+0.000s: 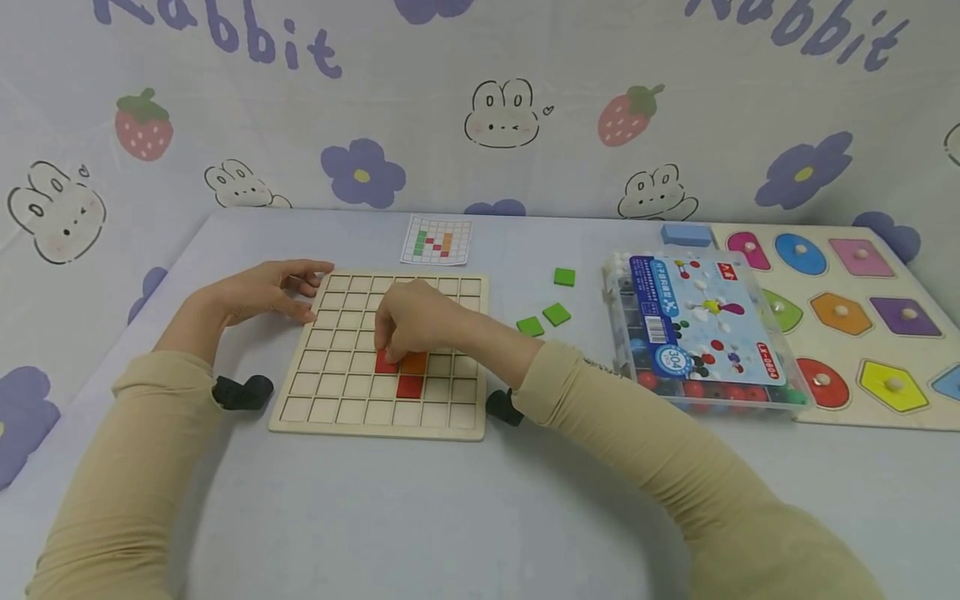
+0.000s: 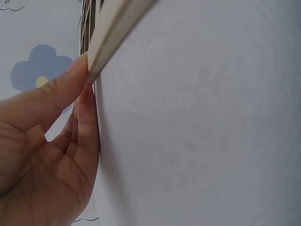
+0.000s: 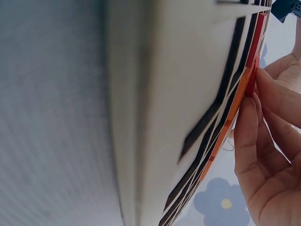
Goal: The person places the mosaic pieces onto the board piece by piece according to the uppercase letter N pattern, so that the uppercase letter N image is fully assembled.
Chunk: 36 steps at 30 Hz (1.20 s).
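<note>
The wooden grid board (image 1: 378, 423) lies flat on the table. My left hand (image 1: 258, 292) is at its upper left corner, thumb and fingers extended along the rim; in the left wrist view the thumb (image 2: 70, 82) touches the board's edge (image 2: 106, 40). Over the board's middle, my right hand (image 1: 416, 317) pinches a small red tile (image 3: 252, 82) between thumb and fingertips. Another red tile (image 1: 409, 386) sits in a cell just below an orange tile (image 1: 415, 363). More orange tiles (image 3: 230, 113) show in a row in the right wrist view. The hand hides some central cells.
A pattern card (image 1: 437, 240) lies behind the board. Several green tiles (image 1: 557, 314) are scattered to its right. Farther right stand a clear box (image 1: 708, 321) of coloured beads, a shape-knob puzzle board (image 1: 847, 342) and a blue block (image 1: 686, 235). A printed cloth hangs behind.
</note>
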Motion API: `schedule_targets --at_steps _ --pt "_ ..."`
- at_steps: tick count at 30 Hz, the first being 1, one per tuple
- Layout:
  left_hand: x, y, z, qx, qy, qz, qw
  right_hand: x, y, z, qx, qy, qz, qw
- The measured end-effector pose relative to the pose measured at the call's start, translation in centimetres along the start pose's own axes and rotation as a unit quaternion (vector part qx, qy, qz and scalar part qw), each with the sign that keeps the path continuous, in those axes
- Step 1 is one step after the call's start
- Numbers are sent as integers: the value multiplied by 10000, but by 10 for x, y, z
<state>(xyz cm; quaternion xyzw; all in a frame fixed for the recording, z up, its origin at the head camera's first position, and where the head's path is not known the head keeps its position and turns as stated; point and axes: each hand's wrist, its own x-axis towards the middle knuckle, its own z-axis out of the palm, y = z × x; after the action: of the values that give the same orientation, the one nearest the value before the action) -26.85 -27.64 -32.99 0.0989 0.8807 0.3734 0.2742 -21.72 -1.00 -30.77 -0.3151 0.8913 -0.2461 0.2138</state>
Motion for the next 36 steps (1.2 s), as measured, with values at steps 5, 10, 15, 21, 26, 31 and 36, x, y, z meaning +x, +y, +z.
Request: schedule_targets --at_steps 5,10,15,21,26,31,36 --pt "0 1 1 -14 1 -4 10000 -1 0 1 53 7 -128 9999" --pt "0 0 1 -63 -4 11 10000 -3 -1 -6 -65 95 -443 9990" --pt "1 0 1 -91 -2 4 10000 -13 -6 -25 -87 181 -613 9979" --pt "1 0 1 -47 9 -21 10000 -34 -6 -49 -42 222 -717 9972" --pt "2 -2 1 43 -18 38 10000 -55 0 -62 -102 225 -563 9981" --pt "3 -4 1 97 -38 92 9999 -77 11 -66 -40 198 -305 9993" --pt "2 -1 0 76 -7 83 9999 -100 25 -66 -24 194 39 9998"
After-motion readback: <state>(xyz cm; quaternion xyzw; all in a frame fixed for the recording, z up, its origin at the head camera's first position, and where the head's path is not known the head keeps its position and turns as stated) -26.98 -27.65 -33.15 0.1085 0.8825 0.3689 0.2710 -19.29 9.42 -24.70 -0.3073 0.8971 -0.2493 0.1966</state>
